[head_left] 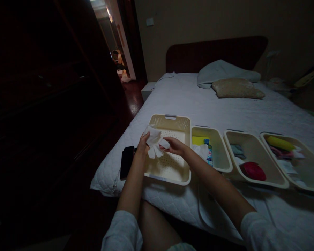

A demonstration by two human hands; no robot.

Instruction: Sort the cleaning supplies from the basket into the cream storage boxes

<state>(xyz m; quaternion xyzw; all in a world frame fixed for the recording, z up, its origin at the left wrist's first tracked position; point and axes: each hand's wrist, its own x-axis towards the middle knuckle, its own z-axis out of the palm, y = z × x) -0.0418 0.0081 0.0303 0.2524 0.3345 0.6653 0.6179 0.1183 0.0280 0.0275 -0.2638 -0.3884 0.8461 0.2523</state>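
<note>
We seem to be straightening out a white glove (pixel 155 142), held up over the perforated basket (pixel 179 165). Our left hand (pixel 143 142) is closed on its cuff; our right hand (pixel 174 145), half curled, pinches the opposite edge. The next move, we judge, calls for a light two-handed grip (the cloth looks limp). Counting: one glove, one perforated basket beneath it, three solid bins (pixel 221 153) from three to four o'clock of the glove, and one pillow (pixel 237 88) at one o'clock on the bed (pixel 178 94).
</note>
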